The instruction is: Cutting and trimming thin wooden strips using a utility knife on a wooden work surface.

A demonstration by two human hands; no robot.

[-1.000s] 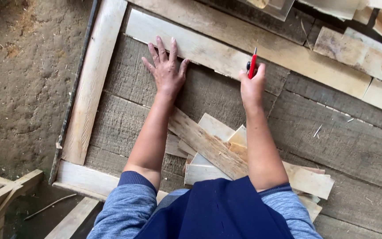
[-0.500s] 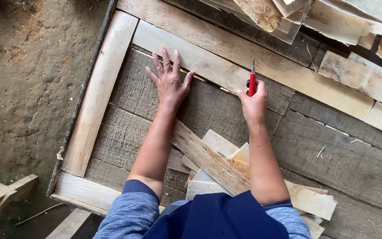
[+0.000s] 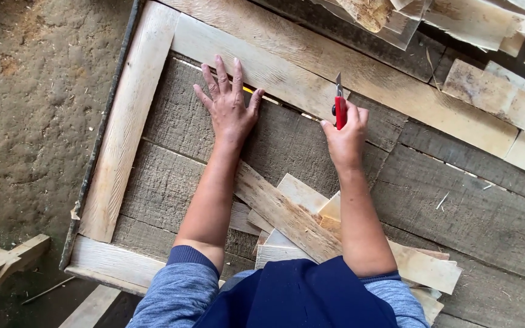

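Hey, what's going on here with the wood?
A person leans over a grey plank workbench. The left hand lies flat, fingers spread, at the edge of a pale slat that forms a frame with other pale slats. The right hand grips a red utility knife, blade tip on that slat. Loose offcuts lie near the person's body.

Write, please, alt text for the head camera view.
Seen from above, a left hand lies flat on a pale wooden strip while the right hand grips a red utility knife at its edge, on a grey plank table.
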